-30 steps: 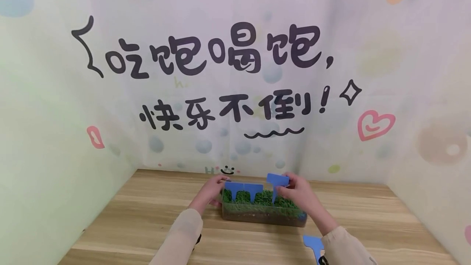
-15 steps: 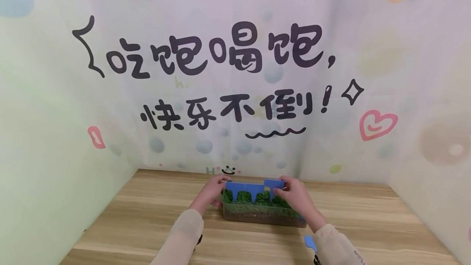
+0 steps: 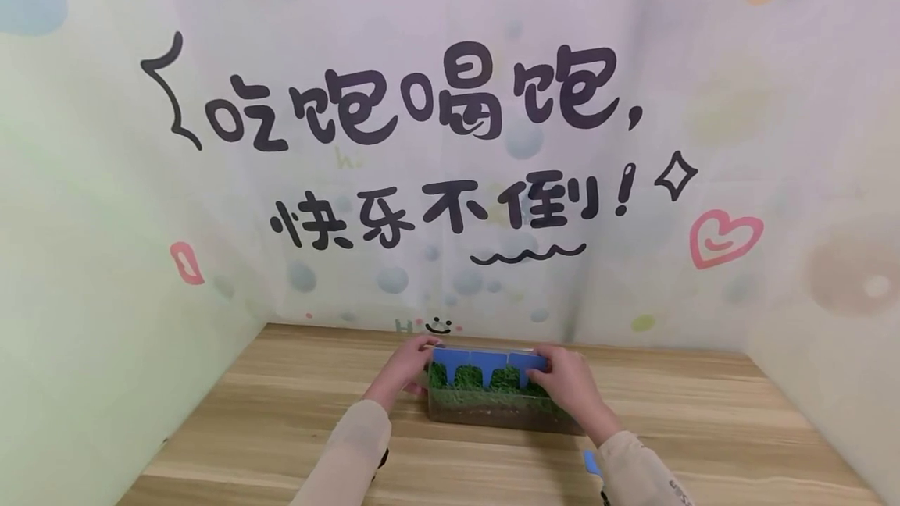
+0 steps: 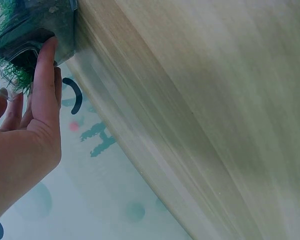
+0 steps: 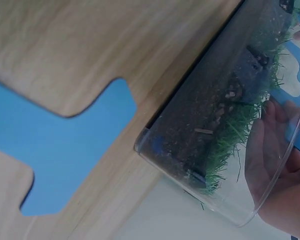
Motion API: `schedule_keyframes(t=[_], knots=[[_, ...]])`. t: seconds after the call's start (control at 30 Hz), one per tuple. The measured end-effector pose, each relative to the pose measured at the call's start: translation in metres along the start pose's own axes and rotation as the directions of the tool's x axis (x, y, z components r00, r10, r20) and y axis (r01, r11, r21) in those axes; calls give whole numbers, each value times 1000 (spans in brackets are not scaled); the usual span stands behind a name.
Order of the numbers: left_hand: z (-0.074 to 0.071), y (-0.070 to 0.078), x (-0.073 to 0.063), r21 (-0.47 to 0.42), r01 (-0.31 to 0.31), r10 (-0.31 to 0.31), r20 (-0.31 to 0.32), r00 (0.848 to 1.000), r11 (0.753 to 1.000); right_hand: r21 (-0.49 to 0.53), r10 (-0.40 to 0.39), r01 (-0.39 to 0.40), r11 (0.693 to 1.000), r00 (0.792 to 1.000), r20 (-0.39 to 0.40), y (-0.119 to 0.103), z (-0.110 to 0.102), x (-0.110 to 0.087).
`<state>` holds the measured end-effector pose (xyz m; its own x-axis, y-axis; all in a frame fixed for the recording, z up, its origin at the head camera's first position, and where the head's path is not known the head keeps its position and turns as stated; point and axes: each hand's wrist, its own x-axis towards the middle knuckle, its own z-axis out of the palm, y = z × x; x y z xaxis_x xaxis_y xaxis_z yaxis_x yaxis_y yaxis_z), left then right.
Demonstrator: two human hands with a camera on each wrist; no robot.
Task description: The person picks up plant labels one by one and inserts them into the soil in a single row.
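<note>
A clear plastic planter box (image 3: 492, 415) with green grass (image 3: 468, 379) over dark soil stands on the table. My left hand (image 3: 404, 363) grips the box's left end; in the left wrist view a digit lies along the end wall (image 4: 65, 30). Two blue T-shaped plant labels (image 3: 450, 355) stand upright in the grass on the left. Beside them, my right hand (image 3: 571, 383) pinches a third blue plant label (image 3: 522, 364), its top level with the others. Its stem bottom is hidden in the grass. The right wrist view shows this hand (image 5: 285, 180) partly through the clear wall.
Another blue plant label (image 5: 75, 135) lies flat on the wooden table (image 3: 267, 428), in front of the box's right end and partly under my right forearm. A printed cloth wall (image 3: 394, 178) rises close behind the box.
My right hand has lowered the third blue label into the grass and shifted slightly left, bringing its top in line with the other two. My left hand stays at the box's left end.
</note>
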<state>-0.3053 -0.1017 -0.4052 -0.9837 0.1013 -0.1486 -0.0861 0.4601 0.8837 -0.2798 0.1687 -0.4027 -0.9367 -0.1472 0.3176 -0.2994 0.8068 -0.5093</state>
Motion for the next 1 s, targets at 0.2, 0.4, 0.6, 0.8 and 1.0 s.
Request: schedule_keyframes(t=[0.2, 0.4, 0.6, 0.8, 1.0], knots=[[1, 2, -1, -7, -11, 11, -1, 1000, 1000, -87, -47, 44, 995, 998, -32, 0, 1, 0], [1, 3, -4, -7, -19, 19, -7, 1000, 1000, -110, -60, 55, 992, 997, -39, 2, 2, -1], [3, 0, -3, -19, -22, 22, -9, 1000, 1000, -82, -29, 28, 996, 1000, -1, 3, 1, 0], [3, -1, -2, -17, -19, 18, -11, 1000, 1000, 74, 33, -35, 997, 999, 29, 2, -9, -2], [1, 0, -3, -10, -22, 21, -10, 1000, 1000, 106, 57, -60, 993, 998, 32, 3, -24, -6]])
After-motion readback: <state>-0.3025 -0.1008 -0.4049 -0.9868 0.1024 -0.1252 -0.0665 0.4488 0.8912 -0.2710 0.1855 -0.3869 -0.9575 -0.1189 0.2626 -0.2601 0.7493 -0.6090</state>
